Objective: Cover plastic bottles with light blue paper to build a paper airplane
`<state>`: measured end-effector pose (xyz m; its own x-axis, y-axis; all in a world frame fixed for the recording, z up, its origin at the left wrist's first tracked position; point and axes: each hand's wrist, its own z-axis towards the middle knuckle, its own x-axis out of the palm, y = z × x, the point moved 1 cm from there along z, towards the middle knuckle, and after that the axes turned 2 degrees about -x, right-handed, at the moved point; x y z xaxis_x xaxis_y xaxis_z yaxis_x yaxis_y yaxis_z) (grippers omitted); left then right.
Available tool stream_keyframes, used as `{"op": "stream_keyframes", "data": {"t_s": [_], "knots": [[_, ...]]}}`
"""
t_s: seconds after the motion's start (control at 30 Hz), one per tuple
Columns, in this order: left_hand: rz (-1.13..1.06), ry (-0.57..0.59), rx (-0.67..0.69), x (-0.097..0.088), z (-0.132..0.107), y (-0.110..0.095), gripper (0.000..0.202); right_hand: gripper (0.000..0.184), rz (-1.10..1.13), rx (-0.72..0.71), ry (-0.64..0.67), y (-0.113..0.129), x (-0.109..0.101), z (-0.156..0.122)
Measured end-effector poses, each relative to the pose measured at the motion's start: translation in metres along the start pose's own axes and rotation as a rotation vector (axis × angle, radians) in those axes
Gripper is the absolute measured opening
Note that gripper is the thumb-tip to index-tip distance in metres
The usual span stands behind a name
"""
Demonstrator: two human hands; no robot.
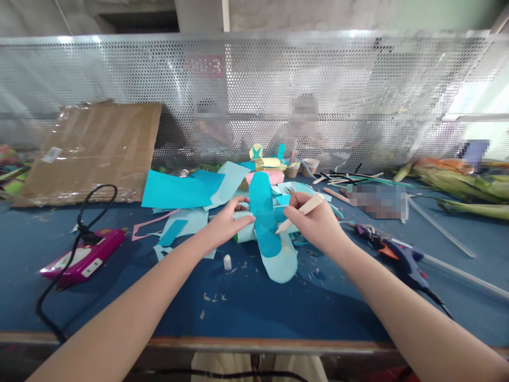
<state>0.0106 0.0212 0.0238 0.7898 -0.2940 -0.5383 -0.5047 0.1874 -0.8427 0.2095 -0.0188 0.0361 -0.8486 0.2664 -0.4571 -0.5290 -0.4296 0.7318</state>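
Note:
A long bright blue strip with rounded ends (264, 220) lies over a pale blue rounded piece (283, 265), both across a pale blue roll (243, 228). My left hand (226, 220) is closed on the roll's left end, thumb toward the bright blue strip. Pinched in my right hand (318, 220) is a white pen (312, 205), slanting down to the left. Its tip is at the right edge of the bright blue strip; whether it touches is unclear. A small white cap (227, 262) stands on the table below my left hand.
Blue sheets (175, 190) and paper scraps lie left of centre. A magenta corded device (85, 258) is at left, before a leaning cardboard panel (99, 154). At right are a glue gun (405, 262) and husk-like leaves (457, 185). A perforated metal screen (258, 79) stands behind.

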Motion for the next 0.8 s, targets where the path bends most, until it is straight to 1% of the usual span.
{"op": "stream_keyframes", "data": {"t_s": [0.13,0.27,0.4,0.53,0.57,0.63,0.7,0.8], "knots": [[0.004,-0.003,0.005,0.0,0.0,0.001,0.054,0.021,-0.017,0.008,0.012,0.0,-0.001,0.0],[0.015,-0.023,0.018,0.0,0.001,0.002,0.055,0.023,-0.025,0.02,-0.027,0.0,-0.002,0.001],[0.013,-0.023,0.001,0.001,0.001,0.0,0.057,0.024,0.004,0.009,-0.034,-0.001,-0.001,0.001],[0.013,-0.022,-0.035,0.001,-0.002,-0.005,0.056,0.024,0.124,0.028,-0.135,-0.007,0.0,0.003],[0.015,-0.024,-0.04,0.001,-0.002,-0.007,0.055,0.022,0.159,0.043,-0.143,-0.01,0.001,0.004],[0.022,-0.031,-0.038,0.001,-0.003,-0.008,0.055,0.022,0.184,0.063,-0.114,-0.014,0.003,0.005],[0.03,-0.038,-0.038,0.001,-0.003,-0.009,0.055,0.024,0.151,0.05,-0.076,-0.016,0.004,0.005],[0.038,-0.041,-0.029,0.001,-0.003,-0.008,0.056,0.027,0.077,0.019,-0.076,-0.018,0.006,0.005]]}}
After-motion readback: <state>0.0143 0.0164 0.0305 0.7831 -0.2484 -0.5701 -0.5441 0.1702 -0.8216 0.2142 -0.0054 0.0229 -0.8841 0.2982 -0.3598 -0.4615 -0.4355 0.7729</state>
